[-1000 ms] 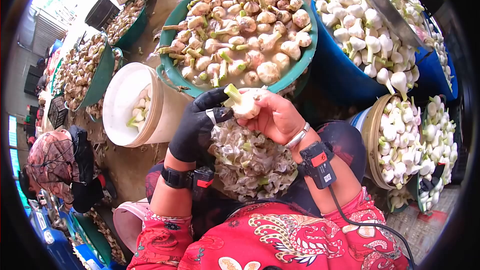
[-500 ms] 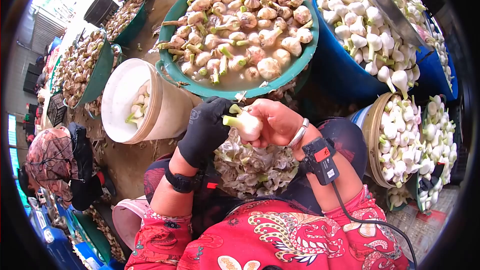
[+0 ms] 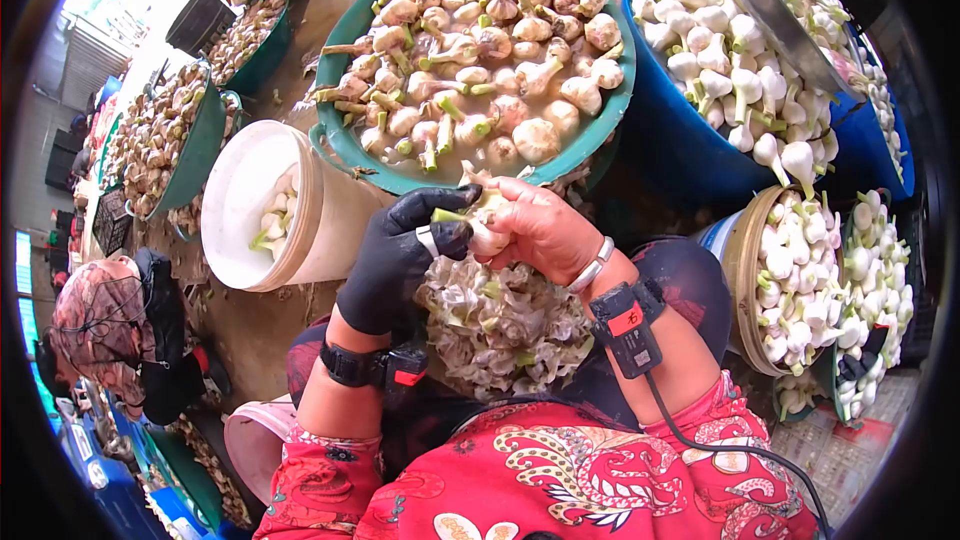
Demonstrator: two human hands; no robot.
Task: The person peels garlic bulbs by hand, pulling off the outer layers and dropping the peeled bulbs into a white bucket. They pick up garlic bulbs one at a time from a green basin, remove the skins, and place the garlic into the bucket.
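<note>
A garlic bulb [image 3: 487, 238] with a green stem stub is held between my hands, just in front of the green basin [image 3: 440, 183]. My left hand [image 3: 395, 255], in a black glove with a pale band on one finger, is closed on the bulb's stem side. My bare right hand [image 3: 548, 232] pinches the bulb from the other side, its fingers partly covering it. Some loose skin sticks up above the fingers. Below lies a heap of papery garlic peelings [image 3: 505, 325], between my knees. Unpeeled bulbs float in cloudy water inside the basin.
To the left stands a white bucket [image 3: 335, 230] with a few peeled bulbs. A blue tub [image 3: 660, 130] of white bulbs is at upper right, a metal bowl [image 3: 790, 15] resting on it. Another bucket [image 3: 742, 280] of bulbs stands right. A person [image 3: 110, 325] sits at left.
The bulb has turned in my hands. My left hand has rotated and dropped slightly, showing the finger band. Loose skin now stands up from the bulb.
</note>
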